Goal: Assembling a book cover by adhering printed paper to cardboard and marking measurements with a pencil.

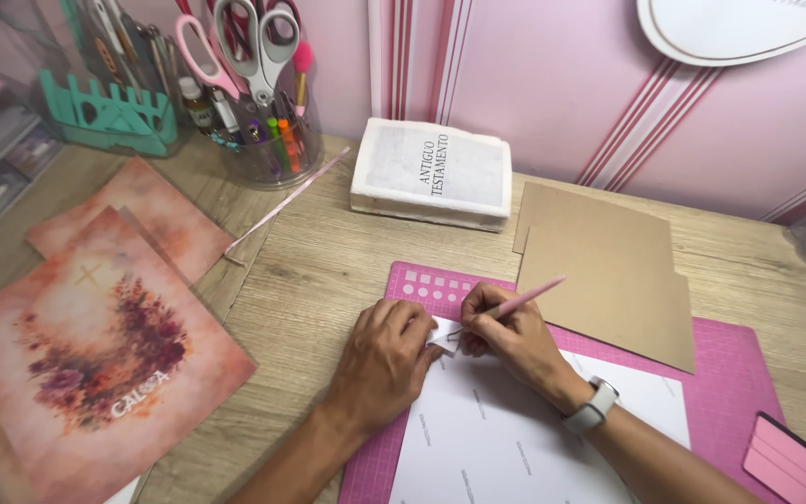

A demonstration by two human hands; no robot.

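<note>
from the head camera i see my left hand [386, 359] pressed palm-down on the top corner of a white sheet [506, 434], fingers flat and together, holding the paper against the pink cutting mat [739, 373]. my right hand [506, 331] sits just beside it, the two hands almost touching, and it is closed in a pencil grip on a slim pink craft knife [526, 299]. the tool's long axis runs from lower left to upper right: its tip points down at the sheet's upper-left corner, in the small gap between my hands, and its tail angles up toward the brown cardboard pieces [608, 271]. i cannot make out the blade itself, it is hidden behind my fingers.

the sheet lies lengthwise toward me, its top edge under both hands and the rest running back between my forearms. the working corner is directly under the right hand's fingertips, with the left hand just to its left as the hold-down, so the right is the nearer one.

further off, a thick white book [431, 173] lies at the back of the wooden desk [319, 271], a clear cup of scissors and pens [258, 93] stands to its left, and floral printed papers [95, 355] lie well apart on the left. a white wristwatch [594, 406] is on my right wrist.
</note>
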